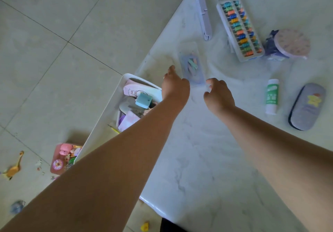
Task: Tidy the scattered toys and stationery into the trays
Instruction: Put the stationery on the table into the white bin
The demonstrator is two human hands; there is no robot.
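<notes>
A white marbled tabletop [207, 159] is seen from above, with a tiled floor [54, 42] to its left. A white tray [100, 121] is set at the tabletop's left edge, and in it a pink pouch [137, 92], a small teal block [143, 101] and other stationery are held. Beyond the tray, on the floor, a pink tray [56, 153] filled with small toys is seen, and farther left an orange dinosaur toy [14, 167] is lying. Just right of the white tray's far corner, a blurred clear packet of pastel pieces [192, 67] is lying flat on the tabletop. The left hand [174, 85] is held with its fingers loosely curled just left of that packet, and nothing is gripped by it. The right hand [218, 94] is held with relaxed, bent fingers at the packet's near right corner; whether the packet is touched cannot be told. Farther right of the tray a colourful bead abacus [239, 28] is laid, with a lilac folding case [204, 15] on its left and a round lilac tub [288, 44] on its right. Nearer, a grey-lilac glasses case [307, 106] and a green-and-white glue stick [272, 96] are lying well right of the hands
</notes>
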